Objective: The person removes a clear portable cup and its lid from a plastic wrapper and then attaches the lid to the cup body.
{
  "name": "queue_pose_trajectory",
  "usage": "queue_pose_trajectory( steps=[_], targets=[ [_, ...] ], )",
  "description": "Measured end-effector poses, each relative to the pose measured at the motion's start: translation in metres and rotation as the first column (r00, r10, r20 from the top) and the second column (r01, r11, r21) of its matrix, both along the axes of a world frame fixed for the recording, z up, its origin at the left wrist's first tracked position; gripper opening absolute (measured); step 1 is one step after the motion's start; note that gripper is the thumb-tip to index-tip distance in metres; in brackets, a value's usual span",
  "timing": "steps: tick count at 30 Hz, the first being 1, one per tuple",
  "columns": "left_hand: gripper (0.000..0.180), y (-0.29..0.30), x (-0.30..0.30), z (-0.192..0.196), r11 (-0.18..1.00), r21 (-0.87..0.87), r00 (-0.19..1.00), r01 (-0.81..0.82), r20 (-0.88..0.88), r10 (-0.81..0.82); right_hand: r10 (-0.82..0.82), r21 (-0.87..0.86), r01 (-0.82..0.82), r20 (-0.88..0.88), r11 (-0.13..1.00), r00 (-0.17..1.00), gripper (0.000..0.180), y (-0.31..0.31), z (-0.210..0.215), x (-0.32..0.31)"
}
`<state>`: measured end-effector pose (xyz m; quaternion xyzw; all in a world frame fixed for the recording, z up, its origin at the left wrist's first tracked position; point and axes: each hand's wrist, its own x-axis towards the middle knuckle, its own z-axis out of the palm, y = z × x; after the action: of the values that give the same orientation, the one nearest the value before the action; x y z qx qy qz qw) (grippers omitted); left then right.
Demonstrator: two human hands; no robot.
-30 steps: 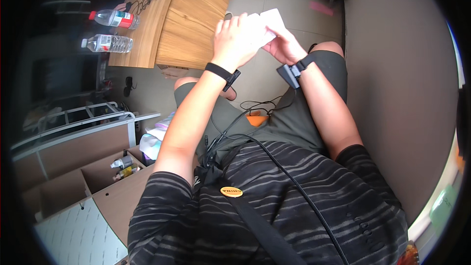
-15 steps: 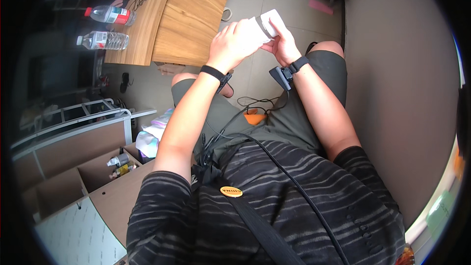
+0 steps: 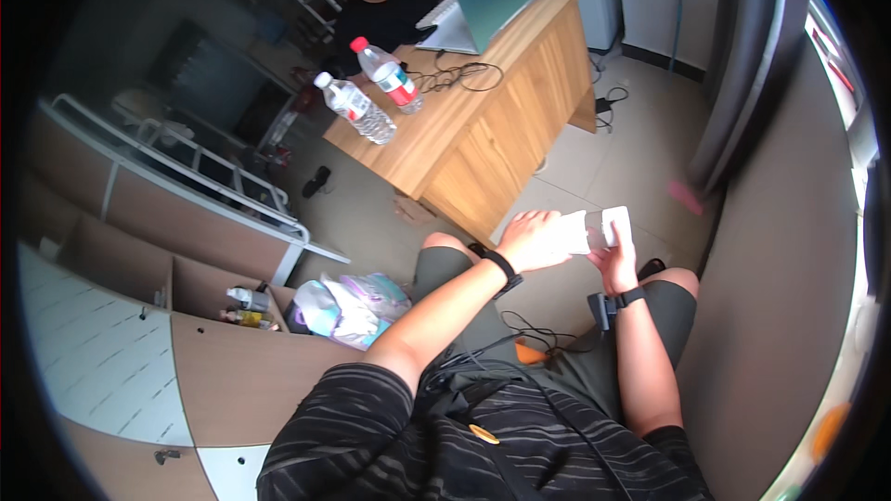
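In front of my knees I hold a small white object with a grey band round its middle; its exact kind is not clear. My left hand is closed over its left end, with the back of the hand up. My right hand grips the other end from below and the right, its thumb along the outer side. Each wrist wears a black strap, and a small dark device sits on the right one. Black cables run across my lap beside an orange piece.
Ahead stands a wooden desk with two plastic bottles, a laptop and tangled cords. A person sits behind it. Shelving and a pastel bag are at left; a brown-grey wall rises close at right.
My view has tilted up and turned, so the desk, laptop and person show more fully and my hands appear lower and farther right. Both hands still hold the white object.
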<state>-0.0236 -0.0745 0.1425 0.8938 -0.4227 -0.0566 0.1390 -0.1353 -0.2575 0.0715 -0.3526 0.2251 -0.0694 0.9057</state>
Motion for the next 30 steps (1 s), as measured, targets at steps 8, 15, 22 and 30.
queue_pose_trajectory(
  steps=[8, 15, 22, 30],
  targets=[
    [0.125, -0.038, -0.012, 0.066, 0.984, -0.139, 0.959, 0.112, 0.273, -0.07, -0.004, 0.143, -0.012, 0.11, 0.99, 0.994, 0.06, -0.024, 0.042, -0.008],
    [0.099, -0.034, -0.011, 0.097, 0.971, -0.146, 0.928, 0.189, 0.35, -0.128, -0.052, 0.14, 0.046, 0.038, 0.989, 0.998, 0.054, -0.009, 0.01, 0.015],
    [0.06, -0.046, -0.003, 0.044, 0.963, -0.078, 0.966, 0.257, 0.054, -0.253, -0.096, 0.083, 0.091, 0.055, 0.992, 0.994, 0.064, -0.012, 0.023, 0.014],
    [0.068, -0.056, -0.03, 0.031, 0.989, -0.05, 0.989, 0.139, 0.051, -0.136, -0.091, 0.12, 0.079, 0.102, 0.99, 0.991, 0.064, -0.023, -0.002, 0.005]
  ],
)
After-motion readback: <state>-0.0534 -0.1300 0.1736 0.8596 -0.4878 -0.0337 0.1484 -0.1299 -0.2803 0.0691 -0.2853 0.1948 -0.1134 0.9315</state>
